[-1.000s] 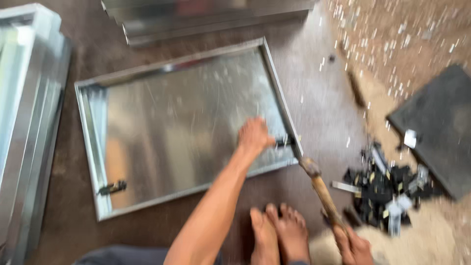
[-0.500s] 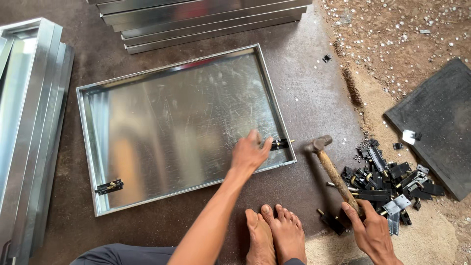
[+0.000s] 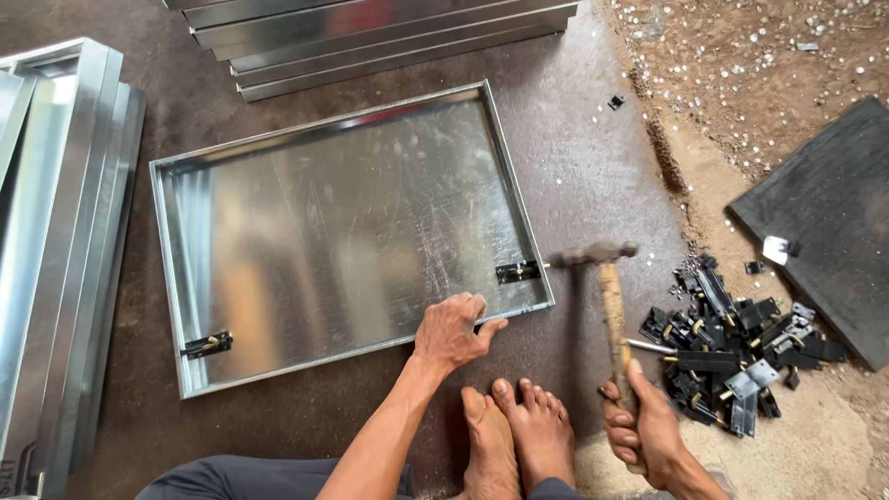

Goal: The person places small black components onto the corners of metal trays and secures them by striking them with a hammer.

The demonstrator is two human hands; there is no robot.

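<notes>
A shallow galvanised metal tray (image 3: 324, 222) lies on the dark floor in front of me. My left hand (image 3: 451, 331) presses on its near rim close to the right corner. A small black latch (image 3: 517, 271) sits inside the tray's right rim, and another black latch (image 3: 206, 345) at the left end. My right hand (image 3: 645, 426) grips the wooden handle of a hammer (image 3: 607, 287). The hammer's metal head is just outside the right rim, level with the right latch. My bare feet (image 3: 514, 435) rest between my two hands.
A heap of black latches and metal bits (image 3: 727, 338) lies right of the hammer. A dark flat slab (image 3: 829, 213) sits at far right on gritty ground. Stacked metal trays (image 3: 370, 37) lie beyond, and more stand on edge (image 3: 56, 241) at left.
The hammer head has swung left to the tray's right rim by the latch. My left hand slid back from the latch to the near rim.
</notes>
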